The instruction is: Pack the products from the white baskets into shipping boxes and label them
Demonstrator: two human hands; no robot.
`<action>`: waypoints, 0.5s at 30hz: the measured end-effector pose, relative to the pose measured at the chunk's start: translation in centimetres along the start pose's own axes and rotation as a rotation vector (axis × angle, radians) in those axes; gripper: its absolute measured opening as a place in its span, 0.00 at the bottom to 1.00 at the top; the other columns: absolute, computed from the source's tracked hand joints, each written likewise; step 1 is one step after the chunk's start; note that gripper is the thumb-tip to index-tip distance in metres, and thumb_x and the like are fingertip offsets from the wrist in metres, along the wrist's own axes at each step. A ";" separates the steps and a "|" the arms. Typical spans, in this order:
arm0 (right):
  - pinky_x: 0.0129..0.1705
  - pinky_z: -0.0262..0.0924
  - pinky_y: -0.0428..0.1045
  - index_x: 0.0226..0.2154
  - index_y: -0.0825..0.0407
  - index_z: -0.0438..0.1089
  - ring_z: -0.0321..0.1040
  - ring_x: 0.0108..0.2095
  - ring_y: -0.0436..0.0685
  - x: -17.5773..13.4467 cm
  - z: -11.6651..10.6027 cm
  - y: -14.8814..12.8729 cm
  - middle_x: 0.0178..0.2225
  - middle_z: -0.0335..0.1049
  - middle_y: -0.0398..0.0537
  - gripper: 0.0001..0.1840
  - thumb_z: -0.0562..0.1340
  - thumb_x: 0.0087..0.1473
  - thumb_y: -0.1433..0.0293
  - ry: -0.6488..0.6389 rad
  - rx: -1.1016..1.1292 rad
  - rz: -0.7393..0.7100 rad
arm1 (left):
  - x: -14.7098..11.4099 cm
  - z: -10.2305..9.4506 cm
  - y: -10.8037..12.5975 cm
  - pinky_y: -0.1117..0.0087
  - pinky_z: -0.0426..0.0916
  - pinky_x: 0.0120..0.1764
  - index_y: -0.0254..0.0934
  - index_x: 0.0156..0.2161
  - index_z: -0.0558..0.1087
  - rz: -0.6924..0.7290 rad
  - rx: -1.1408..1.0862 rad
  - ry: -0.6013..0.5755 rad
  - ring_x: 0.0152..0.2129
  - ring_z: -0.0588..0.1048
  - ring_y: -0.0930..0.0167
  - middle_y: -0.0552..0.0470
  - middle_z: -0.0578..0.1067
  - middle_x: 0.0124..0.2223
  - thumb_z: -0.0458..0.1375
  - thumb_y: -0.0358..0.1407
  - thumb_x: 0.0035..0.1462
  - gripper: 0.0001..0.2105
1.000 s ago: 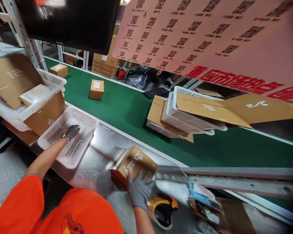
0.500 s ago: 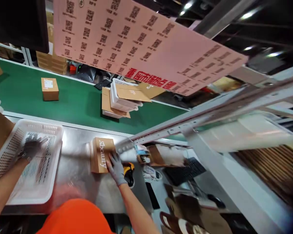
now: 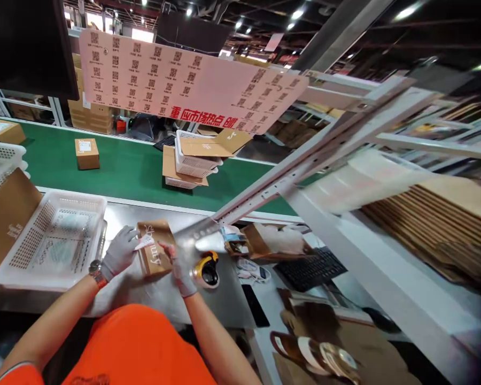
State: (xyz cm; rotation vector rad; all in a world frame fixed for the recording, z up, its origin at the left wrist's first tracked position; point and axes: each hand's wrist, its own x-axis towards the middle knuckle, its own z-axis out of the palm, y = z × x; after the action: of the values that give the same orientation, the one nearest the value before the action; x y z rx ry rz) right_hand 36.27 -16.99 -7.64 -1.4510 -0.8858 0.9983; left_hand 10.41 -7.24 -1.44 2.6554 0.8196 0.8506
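Both gloved hands meet on a small brown box (image 3: pixel 155 256) that rests on the steel surface (image 3: pixel 160 291) just in front of the person. The left hand (image 3: pixel 119 258) presses against the box's left side with its grip curled around a white slip (image 3: pixel 144 242) that lies across the box's top left corner. The right hand (image 3: pixel 181 263) closes its grip on the box's right edge, thumb on top (the lettering on the lid reads partly between the two hands). Just right of the right hand sits a yellow and black tape gun (image 3: pixel 206 269), nearly touching the glove. To the left of the left hand stands a white basket (image 3: pixel 52 240) with paper lying in its bottom, and a flat brown carton (image 3: pixel 8 219) leans over its far left rim. Beyond both hands runs the green belt (image 3: pixel 136 171), carrying a small sealed parcel (image 3: pixel 87 153) and, further right, a stack of baskets with cardboard (image 3: pixel 192 158). Above the belt hangs a pink sheet of codes (image 3: pixel 176 88). Well to the right of the right hand lie a black keyboard (image 3: pixel 308 267) and a dark phone (image 3: pixel 255 305).
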 end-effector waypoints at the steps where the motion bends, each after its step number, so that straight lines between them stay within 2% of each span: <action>1: 0.58 0.77 0.65 0.40 0.46 0.88 0.83 0.48 0.68 -0.8 0.7 -0.8 0.45 0.89 0.57 0.45 0.63 0.58 0.23 -0.041 0.052 0.013 | 0.1 0.3 1.4 0.43 0.78 0.67 0.38 0.51 0.87 0.040 0.024 -0.016 0.60 0.81 0.52 0.38 0.86 0.60 0.63 0.22 0.66 0.15; 3: 0.52 0.77 0.60 0.36 0.47 0.87 0.81 0.42 0.64 -2.4 1.3 -2.2 0.38 0.88 0.52 0.40 0.70 0.56 0.27 -0.097 0.092 0.014 | 0.2 0.9 3.4 0.43 0.80 0.63 0.37 0.50 0.86 0.105 0.064 -0.052 0.58 0.81 0.52 0.36 0.86 0.58 0.62 0.22 0.68 0.13; 5: 0.47 0.74 0.55 0.32 0.47 0.86 0.78 0.38 0.61 -4.0 0.8 -3.2 0.34 0.86 0.47 0.33 0.77 0.53 0.34 -0.113 0.074 0.014 | 0.1 1.7 4.6 0.43 0.81 0.61 0.37 0.49 0.85 0.136 0.078 -0.069 0.56 0.82 0.52 0.35 0.86 0.57 0.60 0.22 0.71 0.13; 8: 0.45 0.71 0.53 0.33 0.47 0.86 0.77 0.39 0.61 -6.6 -1.1 -4.3 0.34 0.85 0.47 0.30 0.77 0.56 0.37 -0.102 0.029 0.025 | -0.8 3.4 5.9 0.42 0.81 0.64 0.38 0.51 0.85 0.066 0.000 -0.021 0.60 0.82 0.52 0.35 0.86 0.60 0.58 0.24 0.73 0.13; 10: 0.48 0.73 0.54 0.35 0.48 0.87 0.79 0.42 0.63 -8.3 -2.1 -4.6 0.37 0.87 0.49 0.31 0.76 0.56 0.37 -0.050 0.065 0.028 | -1.9 5.0 7.0 0.40 0.77 0.69 0.39 0.56 0.84 -0.098 -0.137 0.060 0.66 0.80 0.52 0.34 0.84 0.66 0.58 0.26 0.73 0.15; 12: 0.50 0.74 0.56 0.37 0.48 0.87 0.80 0.44 0.65 -9.7 -2.8 -4.5 0.40 0.88 0.52 0.33 0.76 0.55 0.35 0.015 0.157 0.031 | -3.0 6.5 8.5 0.40 0.73 0.74 0.38 0.63 0.82 -0.350 -0.345 0.147 0.71 0.77 0.52 0.33 0.80 0.71 0.60 0.32 0.73 0.18; 14: 0.46 0.74 0.56 0.37 0.47 0.87 0.79 0.40 0.63 -11.0 -3.1 -3.7 0.40 0.87 0.52 0.33 0.77 0.54 0.34 0.064 0.244 0.039 | -3.8 7.7 10.5 0.41 0.75 0.73 0.38 0.66 0.81 -0.600 -0.659 0.150 0.69 0.79 0.51 0.34 0.82 0.69 0.61 0.44 0.75 0.21; 15: 0.41 0.72 0.55 0.35 0.46 0.86 0.77 0.37 0.61 -11.5 -3.2 -3.2 0.37 0.86 0.50 0.33 0.77 0.53 0.33 0.071 0.262 0.047 | -4.1 8.1 11.6 0.42 0.77 0.70 0.37 0.64 0.82 -0.693 -0.840 0.104 0.66 0.82 0.51 0.34 0.85 0.66 0.60 0.52 0.75 0.24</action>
State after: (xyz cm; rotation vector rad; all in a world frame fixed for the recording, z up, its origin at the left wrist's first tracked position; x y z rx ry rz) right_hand 35.11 -28.48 -3.17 -1.2811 -0.6460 1.0495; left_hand 17.55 -19.44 -5.44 1.4745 1.0154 0.8690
